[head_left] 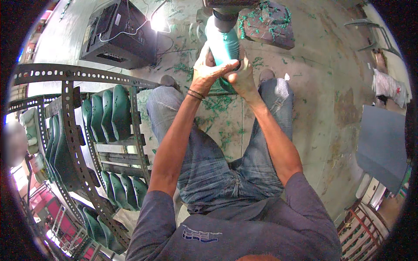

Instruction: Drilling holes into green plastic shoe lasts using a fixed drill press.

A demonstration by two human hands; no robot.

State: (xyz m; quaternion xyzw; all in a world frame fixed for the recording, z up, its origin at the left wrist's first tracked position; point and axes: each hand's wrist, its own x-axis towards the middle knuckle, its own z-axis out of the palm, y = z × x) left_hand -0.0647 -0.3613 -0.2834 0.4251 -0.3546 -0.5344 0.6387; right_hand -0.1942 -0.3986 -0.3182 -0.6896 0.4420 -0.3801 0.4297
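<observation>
Both my hands hold a pale green shoe-shaped piece (223, 47) under the dark head of a machine (225, 19). Ribs run across its right side, and strong light washes out part of its surface. My left hand (205, 73) is wrapped round its near left side, the thumb stretched across toward the right. On the near right side, my right hand (244, 80) closes round the same piece. The far end of the piece meets the round dark part of the machine; the exact contact cannot be made out. Some of my fingers are hidden behind the piece.
Left of me stands a perforated metal rack (72, 126) with several dark green shoe-shaped pieces (121, 113). A black box with a white cable (117, 35) sits at far left. Green shavings (220, 104) litter the floor. A grey panel (381, 143) stands at right.
</observation>
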